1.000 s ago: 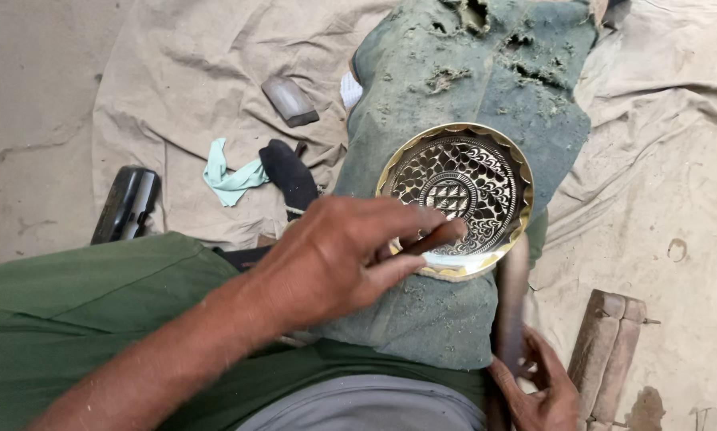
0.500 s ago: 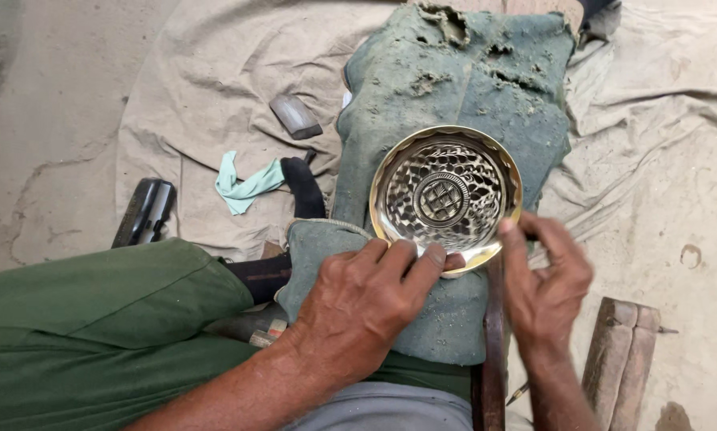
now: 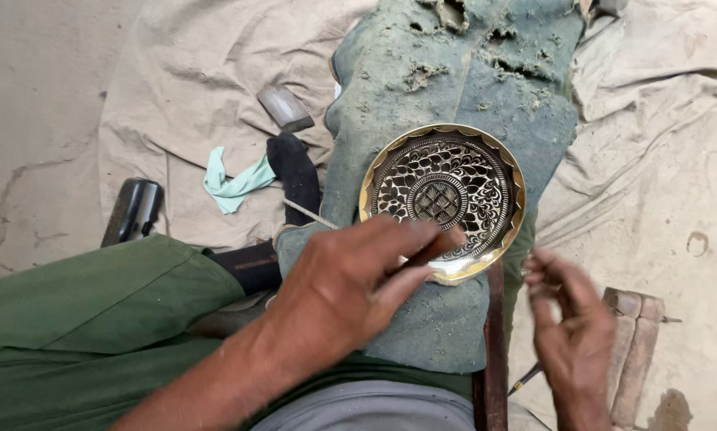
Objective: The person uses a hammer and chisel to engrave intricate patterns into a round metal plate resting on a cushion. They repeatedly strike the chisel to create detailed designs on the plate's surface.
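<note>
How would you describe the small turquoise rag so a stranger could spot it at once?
Start at the round brass plate on the green pad. Look left, past the black sock, to the beige sheet. The rag lies there, the only turquoise thing.

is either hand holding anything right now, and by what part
The left hand pinches the near rim of the engraved brass plate, thumb and fingertips on its lower edge. The right hand is blurred and seems to hold nothing.

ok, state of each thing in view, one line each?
brass plate: lying face up on the cloth pad, near rim under the left fingers.
left hand: fingers on the plate's near rim.
right hand: open, off the plate, blurred.
cloth pad: draped flat, frayed at the far end.
teal rag: crumpled on the canvas.
</note>
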`<state>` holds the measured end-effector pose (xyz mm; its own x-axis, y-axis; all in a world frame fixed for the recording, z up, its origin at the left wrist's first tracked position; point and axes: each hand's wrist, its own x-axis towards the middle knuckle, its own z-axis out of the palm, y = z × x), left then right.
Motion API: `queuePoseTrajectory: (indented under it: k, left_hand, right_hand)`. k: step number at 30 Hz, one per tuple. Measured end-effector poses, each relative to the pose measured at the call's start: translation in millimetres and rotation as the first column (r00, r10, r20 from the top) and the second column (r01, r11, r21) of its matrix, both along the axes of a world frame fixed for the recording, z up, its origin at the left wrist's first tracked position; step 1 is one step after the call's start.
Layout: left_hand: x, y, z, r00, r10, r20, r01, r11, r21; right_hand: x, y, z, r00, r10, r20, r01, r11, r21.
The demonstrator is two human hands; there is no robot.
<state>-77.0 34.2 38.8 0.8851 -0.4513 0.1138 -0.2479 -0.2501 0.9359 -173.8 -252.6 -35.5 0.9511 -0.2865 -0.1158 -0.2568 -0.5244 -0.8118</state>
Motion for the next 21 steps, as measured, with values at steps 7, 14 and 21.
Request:
queuePoseTrajectory:
  k: [7, 14, 21]
  left_hand:
    - [39, -34, -30, 0.971, -0.138, -0.195, 0.13, 0.99, -0.057]
    - [48, -58, -45, 0.971, -0.233, 0.058, 0.237, 0.968, -0.086]
    - [53, -63, -54, 0.963, -0.251, 0.101, 0.253, 0.967, -0.008]
  right_hand:
    - [-75, 24, -34, 0.972, 0.145, -0.185, -0.16, 0.985, -0.064]
    - [-69, -71, 17, 0.979, -0.09, -0.185, 0.205, 0.485, 0.85]
    - [-67, -99, 57, 0.95, -0.204, -0.237, 0.216, 0.976, 0.022]
